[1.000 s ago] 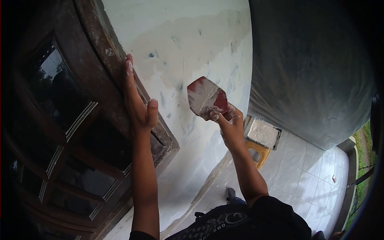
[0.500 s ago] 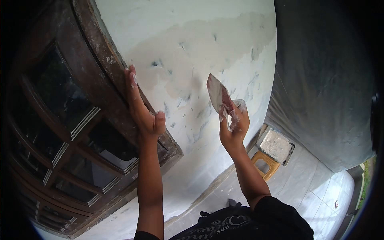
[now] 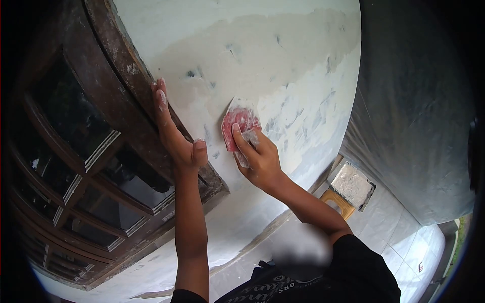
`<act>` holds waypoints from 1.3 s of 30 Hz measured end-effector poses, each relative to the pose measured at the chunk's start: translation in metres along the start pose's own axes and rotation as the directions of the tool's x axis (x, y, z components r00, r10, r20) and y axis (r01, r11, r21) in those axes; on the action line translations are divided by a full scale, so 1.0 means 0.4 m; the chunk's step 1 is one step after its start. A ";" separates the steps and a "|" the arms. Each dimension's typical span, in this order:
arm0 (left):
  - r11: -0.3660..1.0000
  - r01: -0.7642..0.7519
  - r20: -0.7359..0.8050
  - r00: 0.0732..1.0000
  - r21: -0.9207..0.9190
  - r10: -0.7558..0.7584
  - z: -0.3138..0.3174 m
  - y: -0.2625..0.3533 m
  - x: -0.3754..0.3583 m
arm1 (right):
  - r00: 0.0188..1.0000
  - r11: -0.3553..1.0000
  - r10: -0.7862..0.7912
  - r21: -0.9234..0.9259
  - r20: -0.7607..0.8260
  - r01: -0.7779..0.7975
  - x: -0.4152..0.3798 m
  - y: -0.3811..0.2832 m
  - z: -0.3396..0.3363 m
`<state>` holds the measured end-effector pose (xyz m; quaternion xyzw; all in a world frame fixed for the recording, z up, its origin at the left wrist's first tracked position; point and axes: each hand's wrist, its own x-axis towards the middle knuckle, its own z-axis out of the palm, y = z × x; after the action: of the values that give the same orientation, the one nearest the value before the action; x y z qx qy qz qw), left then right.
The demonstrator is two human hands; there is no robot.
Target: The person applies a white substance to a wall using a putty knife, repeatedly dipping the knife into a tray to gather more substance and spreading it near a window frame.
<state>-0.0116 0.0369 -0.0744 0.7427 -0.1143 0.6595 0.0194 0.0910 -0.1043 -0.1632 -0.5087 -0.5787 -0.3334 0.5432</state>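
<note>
My right hand [image 3: 260,156] grips a red putty scraper [image 3: 238,121], its face smeared with white filler, with the blade end at the wall [image 3: 212,35]. Around it the wall carries a beige patch, pale smears and several dark marks. My left hand [image 3: 178,139] lies along the edge of the brown window frame [image 3: 132,76], fingers stretched out and thumb apart. White residue coats the fingertips of both hands.
Below right, a tray of white filler [image 3: 352,184] rests on a yellow stool [image 3: 337,203] on the tiled floor [image 3: 371,230]. Dark sheeting [image 3: 409,111] hangs along the right side. Window panes [image 3: 70,96] fill the left.
My right hand has moved left and turned the scraper from edge-on to nearly flat toward the wall. My left hand stays at the window frame.
</note>
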 end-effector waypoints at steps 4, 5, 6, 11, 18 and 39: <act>1.000 -0.024 0.011 1.000 -0.002 0.024 -0.005 0.003 0.002 | 0.998 1.000 0.002 0.016 0.068 -0.003 -0.088 -0.030 0.000; 1.000 -0.028 0.041 0.999 0.007 0.028 -0.010 0.007 0.002 | 0.999 0.999 -0.014 0.031 0.038 0.013 -0.087 -0.038 -0.009; 0.999 -0.032 0.067 0.997 0.019 0.031 -0.012 0.008 0.004 | 0.999 0.998 -0.034 0.047 0.010 0.033 -0.078 -0.043 -0.016; 0.996 -0.087 0.011 0.996 -0.003 0.087 -0.004 -0.004 0.002 | 0.981 0.996 -0.062 -0.074 -0.183 0.049 0.093 0.006 -0.030; 0.996 -0.052 -0.032 0.998 -0.078 0.050 -0.005 0.003 0.000 | 0.999 0.997 -0.030 -0.073 0.014 0.031 -0.015 -0.039 0.038; 0.984 -0.024 -0.085 0.996 -0.177 0.010 -0.003 0.008 -0.002 | 0.999 1.000 0.015 0.021 -0.041 -0.014 0.000 -0.101 -0.011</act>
<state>-0.0135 0.0341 -0.0752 0.7088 -0.1781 0.6773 0.0846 0.0538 -0.1191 -0.1557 -0.5000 -0.5671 -0.3340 0.5629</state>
